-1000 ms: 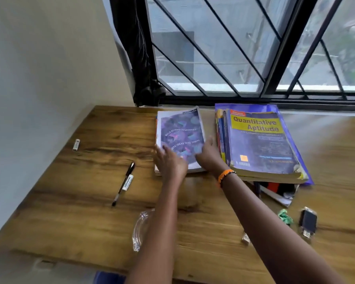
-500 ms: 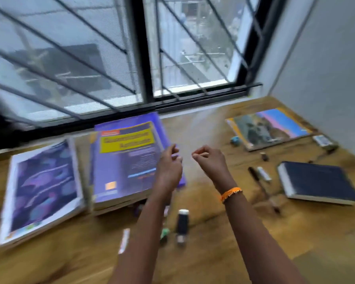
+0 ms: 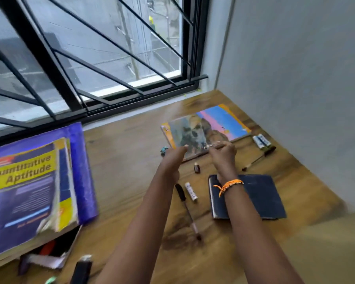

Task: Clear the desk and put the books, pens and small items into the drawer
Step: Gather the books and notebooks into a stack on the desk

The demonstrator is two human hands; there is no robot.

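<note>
Your left hand [image 3: 170,160] reaches forward above the wooden bench [image 3: 127,173], its fingers [image 3: 180,149] extended and loosely together, holding nothing; the fingertips lie at the near left corner of the picture-cover book [image 3: 205,130], though blur hides whether they touch it. Your right hand [image 3: 223,155], with an orange wristband [image 3: 228,185] on its wrist, hovers at the near edge of the same book with its fingers curled; whether they grip anything cannot be told. The book lies flat just beyond both sets of fingertips, near the window frame [image 3: 131,93] and the grey wall [image 3: 295,78].

Small items around the fingers: a small teal object [image 3: 164,150] just left of your left fingertips; a small dark cap-like item [image 3: 196,167] on the bench between your two hands; a black pen [image 3: 188,210] and a white cylindrical item [image 3: 191,191] side by side between your forearms, nearer to you than the fingers. A dark blue notebook [image 3: 260,197] lies flat under your right forearm. To the right of your right fingers, two white batteries [image 3: 261,141] rest beside the picture-cover book, and another dark pen [image 3: 258,157] lies just nearer than them.

Well to the left of your left hand sits a stack of books topped by the "Quantitative Aptitude" book [image 3: 23,193], overlying a blue folder [image 3: 80,160]. A black USB-like device [image 3: 81,270] lies at the near edge, below and left of your left forearm.
</note>
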